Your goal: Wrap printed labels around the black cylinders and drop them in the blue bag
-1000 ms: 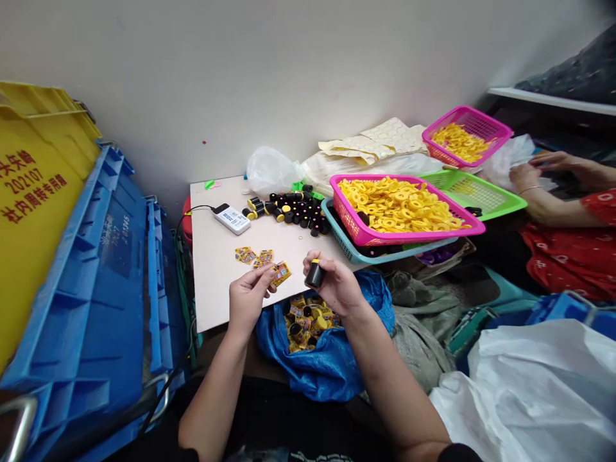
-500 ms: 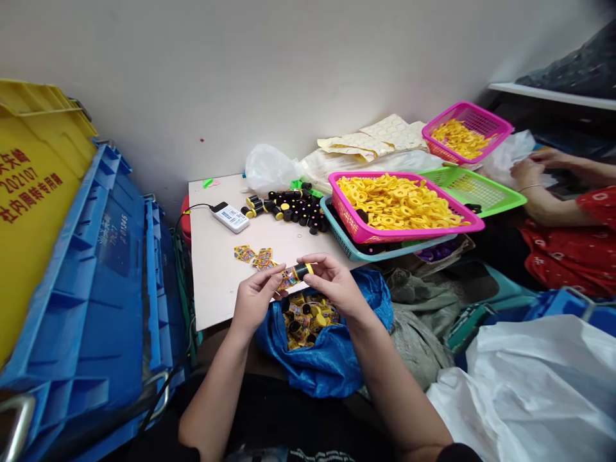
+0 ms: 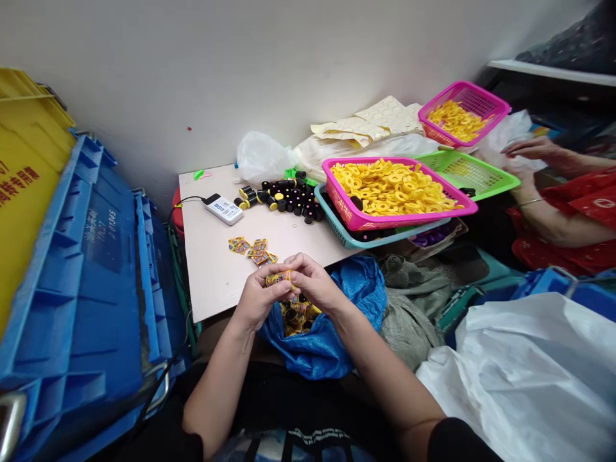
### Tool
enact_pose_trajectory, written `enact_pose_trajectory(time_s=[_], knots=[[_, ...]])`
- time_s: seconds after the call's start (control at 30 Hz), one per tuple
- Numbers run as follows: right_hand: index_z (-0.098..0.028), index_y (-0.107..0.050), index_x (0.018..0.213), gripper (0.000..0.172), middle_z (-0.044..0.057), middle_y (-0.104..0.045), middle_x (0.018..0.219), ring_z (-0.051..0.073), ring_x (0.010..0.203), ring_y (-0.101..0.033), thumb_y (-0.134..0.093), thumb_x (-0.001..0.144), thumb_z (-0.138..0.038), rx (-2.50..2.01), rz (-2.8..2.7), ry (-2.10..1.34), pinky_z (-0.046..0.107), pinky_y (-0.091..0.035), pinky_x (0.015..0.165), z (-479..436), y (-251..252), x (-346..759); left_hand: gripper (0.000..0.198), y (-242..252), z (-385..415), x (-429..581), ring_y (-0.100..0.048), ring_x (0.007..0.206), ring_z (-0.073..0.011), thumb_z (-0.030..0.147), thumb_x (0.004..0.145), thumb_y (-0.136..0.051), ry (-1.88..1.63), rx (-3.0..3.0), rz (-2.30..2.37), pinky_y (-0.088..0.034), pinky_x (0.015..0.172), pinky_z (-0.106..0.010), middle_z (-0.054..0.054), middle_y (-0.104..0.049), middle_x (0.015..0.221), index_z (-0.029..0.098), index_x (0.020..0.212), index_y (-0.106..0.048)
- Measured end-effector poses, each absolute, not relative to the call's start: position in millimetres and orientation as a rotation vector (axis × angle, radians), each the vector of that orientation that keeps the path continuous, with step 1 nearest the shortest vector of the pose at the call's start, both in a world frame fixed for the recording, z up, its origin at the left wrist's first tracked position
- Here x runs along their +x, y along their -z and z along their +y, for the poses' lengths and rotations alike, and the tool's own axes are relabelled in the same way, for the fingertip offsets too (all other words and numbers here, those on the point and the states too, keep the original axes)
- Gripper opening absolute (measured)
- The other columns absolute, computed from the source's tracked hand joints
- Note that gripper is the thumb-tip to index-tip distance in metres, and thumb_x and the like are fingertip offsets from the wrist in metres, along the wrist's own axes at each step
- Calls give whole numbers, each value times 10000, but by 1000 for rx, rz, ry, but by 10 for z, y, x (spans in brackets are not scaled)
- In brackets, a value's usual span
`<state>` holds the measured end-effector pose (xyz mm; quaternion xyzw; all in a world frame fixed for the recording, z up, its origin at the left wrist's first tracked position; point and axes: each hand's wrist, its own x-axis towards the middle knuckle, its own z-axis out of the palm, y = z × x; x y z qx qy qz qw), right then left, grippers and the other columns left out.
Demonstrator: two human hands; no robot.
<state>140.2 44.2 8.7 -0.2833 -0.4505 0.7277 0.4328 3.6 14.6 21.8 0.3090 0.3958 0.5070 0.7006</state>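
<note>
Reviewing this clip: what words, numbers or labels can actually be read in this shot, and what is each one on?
"专用箱" in red on the yellow crate, cut off by the frame edge.
"01345" on the blue crate; the characters beside it are too blurred to read.
White device: print too small to read.
Printed packet: print too small to read.

blue bag just under hands

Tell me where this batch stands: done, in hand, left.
Done: small labelled bottles lie in the blue plastic bag. In hand: the left hand and right hand hold a small yellow-labelled bottle. Left: unlabelled black bottles and loose yellow printed labels on the white board.
</note>
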Motion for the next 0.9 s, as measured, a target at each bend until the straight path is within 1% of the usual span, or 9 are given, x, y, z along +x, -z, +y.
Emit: enact_pose_trajectory(time_s=[0.2,0.27,0.37,0.43,0.53,0.63,0.7,0.8,0.9], knots=[[-220,-549,835,444,30,-572,841,144,674,-542,-562,748,-655,-730,-1052,-1785,294,-476,595,513,-52,1580,364,-126,151,10,-609,663,-124,407,709,-731,-1087,680,692,-478,582,-239,-47,-686,864,206,979,-594],[-220,-555,831,434,32,-577,808,149,668,-537,-494,788,-648,-812,-1035,-1673,309,-477,631,650,-13,1659,305,-63,127,-31,-594,707,-137,419,776,-657,-1014,812,734,-472,621,-264,-55,-671,908,218,982,-559],[-210,-559,821,358,30,-590,798,151,682,-531,-506,808,-564,-1009,-1198,-1458,303,-453,660,1018,85,1658,298,57,89,-74,-586,928,-202,417,791,-636,-802,1225,962,-473,823,-353,-66,-638,1011,225,1009,-569],[-192,-574,820,278,43,-612,819,167,737,-537,-518,827,-464,-1151,-1482,-1246,318,-439,711,1345,156,1527,432,142,104,-94,-529,1086,-246,412,755,-676,-741,1486,1133,-425,943,-412,-86,-593,1156,240,1135,-562],[-175,-610,883,147,87,-650,968,221,921,-523,-526,846,-290,-1332,-1937,-733,374,-384,852,1867,237,1180,457,270,252,-175,-540,1058,-246,370,797,-634,-826,1685,1322,-444,924,-425,-101,-577,1214,241,1226,-539],[-166,-594,1048,206,142,-613,1140,291,1089,-438,-494,871,-199,-1503,-2223,-206,419,-314,895,2327,291,818,229,417,523,-352,-550,1030,-248,260,872,-523,-980,1871,1538,-438,936,-439,-86,-643,1087,224,1063,-644],[-131,-568,1090,256,184,-592,1148,307,1117,-409,-410,890,-122,-1545,-2365,23,426,-285,892,2570,332,641,252,529,705,-492,-521,1093,-271,172,858,-509,-1019,1982,1711,-401,988,-464,-91,-641,1124,222,1044,-671],[-74,-566,1057,324,215,-596,1074,310,1113,-402,-302,876,-20,-1552,-2463,104,429,-252,897,2820,417,488,355,681,885,-661,-495,1129,-290,101,825,-512,-953,2039,1875,-399,998,-468,-104,-606,1232,206,1130,-660],[-67,-565,1046,339,213,-600,1034,313,1107,-401,-290,862,6,-1578,-2490,91,433,-241,893,2917,494,426,273,763,933,-743,-520,1070,-280,144,839,-532,-875,2067,1845,-429,958,-449,-90,-651,1160,206,1045,-701]])
